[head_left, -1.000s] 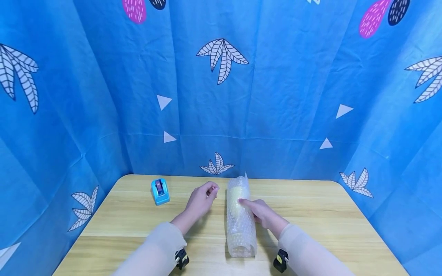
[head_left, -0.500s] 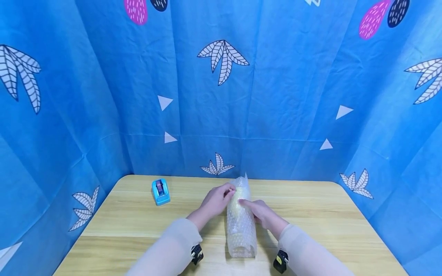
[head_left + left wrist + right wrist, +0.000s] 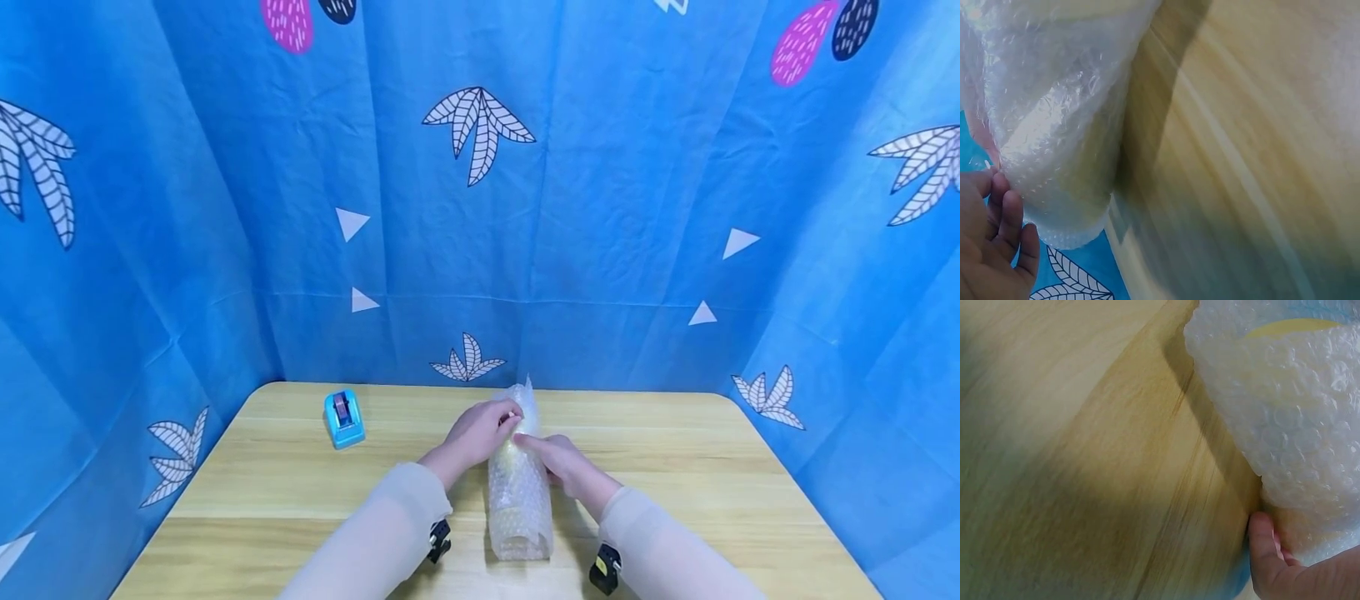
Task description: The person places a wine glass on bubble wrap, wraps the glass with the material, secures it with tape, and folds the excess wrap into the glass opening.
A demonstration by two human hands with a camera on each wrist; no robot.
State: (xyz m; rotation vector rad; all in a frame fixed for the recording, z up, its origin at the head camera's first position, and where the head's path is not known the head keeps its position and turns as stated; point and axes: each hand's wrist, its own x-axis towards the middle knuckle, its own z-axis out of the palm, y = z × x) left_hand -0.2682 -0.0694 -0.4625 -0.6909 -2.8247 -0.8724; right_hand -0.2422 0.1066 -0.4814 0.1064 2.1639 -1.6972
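A bubble-wrapped roll (image 3: 520, 512) lies lengthwise on the table, with something yellowish showing through the layers. My right hand (image 3: 567, 467) grips its right side, thumb on top; in the right wrist view, fingers (image 3: 1263, 540) press against the bubble wrap (image 3: 1291, 425). Over the roll's far part, my left hand (image 3: 480, 432) pinches a small piece of tape, mostly hidden by the fingers. In the left wrist view a whitish bit of the tape (image 3: 987, 164) shows at the fingertips of the left hand (image 3: 1000, 231), against the bubble wrap (image 3: 1054, 131).
A blue tape dispenser (image 3: 344, 419) stands at the back left of the wooden table (image 3: 675, 467). Behind the table hangs a blue patterned curtain (image 3: 600, 250), which also closes off both sides.
My left hand has moved right, from beside the bubble-wrapped roll onto its upper part, close to the right thumb. The right hand keeps its grip on the roll.
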